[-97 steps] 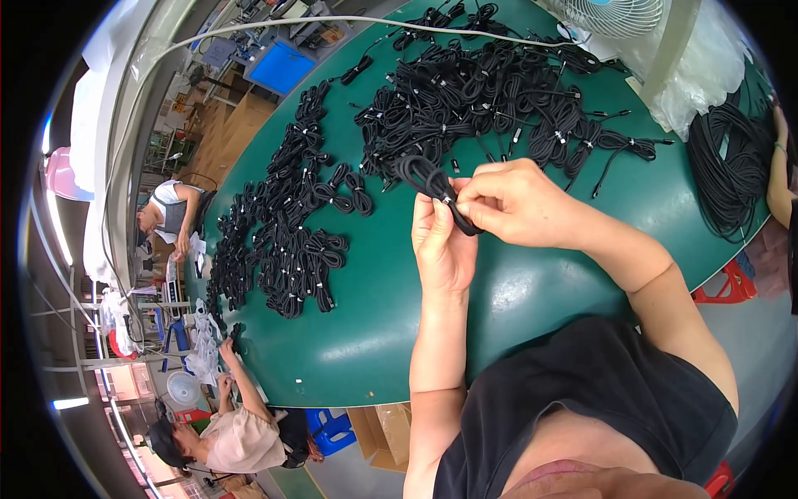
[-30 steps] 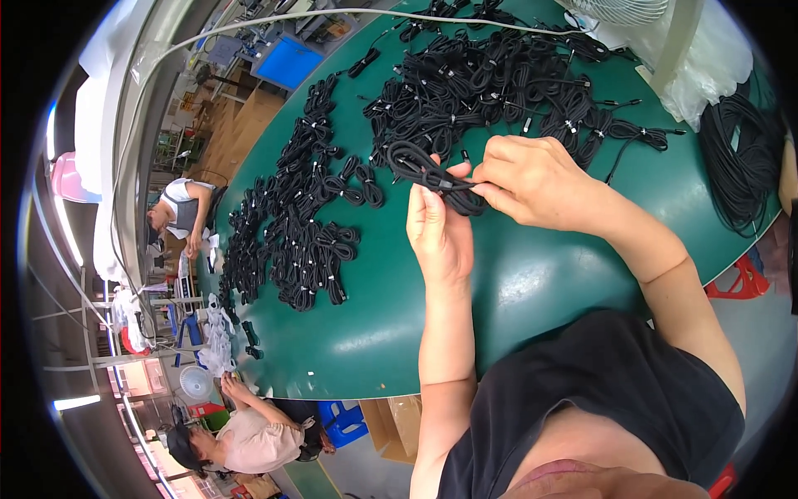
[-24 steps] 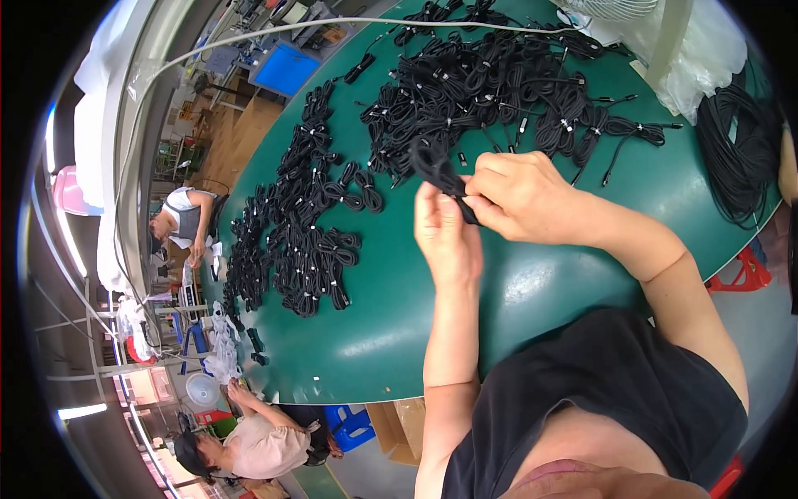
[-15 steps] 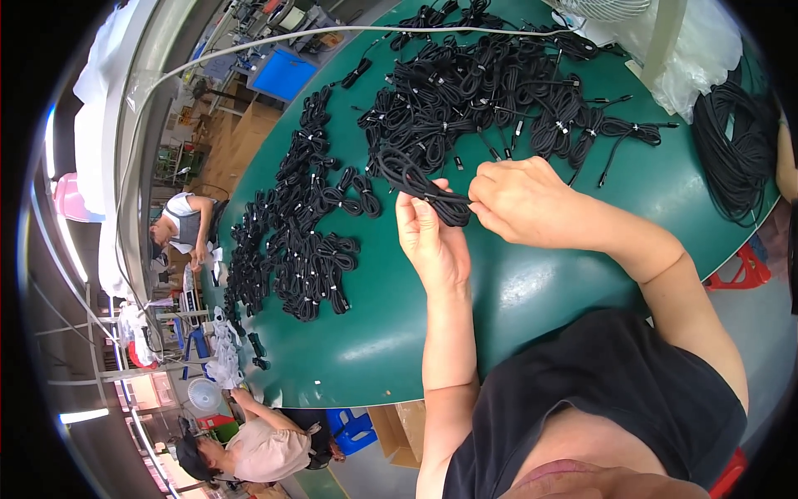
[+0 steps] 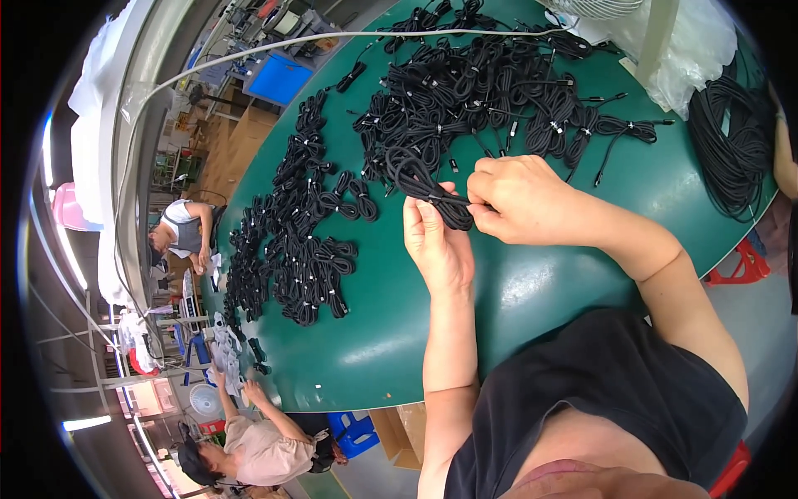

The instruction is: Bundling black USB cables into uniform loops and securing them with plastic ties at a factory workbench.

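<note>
Black cable coil [image 5: 426, 185] now sits pinched between both hands above the green table [image 5: 532, 283]. The left hand [image 5: 439, 246] has closed its fingers on the loops, the right hand [image 5: 517, 200] (a moment ago lower) grips the middle, so the bundle looks nearly wound.

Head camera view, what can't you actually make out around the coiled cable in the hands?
- Right hand: its fingertips are curled under, so its grip on the coiled black cable is hidden.
- Cable's plug ends: too small, lost in the coil.
- Left hand: its back faces the camera, palm side hidden.
- Loose black cable bundle: cut off by the picture's right rim.
</note>
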The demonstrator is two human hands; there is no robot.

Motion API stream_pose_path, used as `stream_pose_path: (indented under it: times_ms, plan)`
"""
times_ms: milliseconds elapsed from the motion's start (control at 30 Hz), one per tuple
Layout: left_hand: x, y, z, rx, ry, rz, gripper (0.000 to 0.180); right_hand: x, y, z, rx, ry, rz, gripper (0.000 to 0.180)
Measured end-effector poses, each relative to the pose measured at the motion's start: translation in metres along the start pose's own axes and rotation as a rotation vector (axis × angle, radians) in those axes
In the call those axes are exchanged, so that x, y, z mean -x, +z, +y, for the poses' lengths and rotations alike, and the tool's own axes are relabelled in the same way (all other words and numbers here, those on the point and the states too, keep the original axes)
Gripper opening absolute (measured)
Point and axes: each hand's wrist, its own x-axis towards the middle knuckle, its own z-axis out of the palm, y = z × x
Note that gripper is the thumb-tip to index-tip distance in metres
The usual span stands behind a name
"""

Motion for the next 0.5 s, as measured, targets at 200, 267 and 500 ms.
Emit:
stream_pose_path:
  times_ms: [200,267,500]
  plan:
    - [0.008,0.012,-0.005,-0.01,-0.079,-0.046,0.026,0.0,0.003,0.0,-0.158,0.022,0.083,0.01]
    - [0.007,0.008,-0.002,0.03,-0.089,-0.012,0.026,-0.004,-0.003,-0.001,-0.189,0.008,0.046,0.01]
    - [0.011,0.016,-0.002,-0.182,-0.214,-0.134,0.033,-0.011,-0.012,0.018,0.065,-0.107,0.339,0.037]
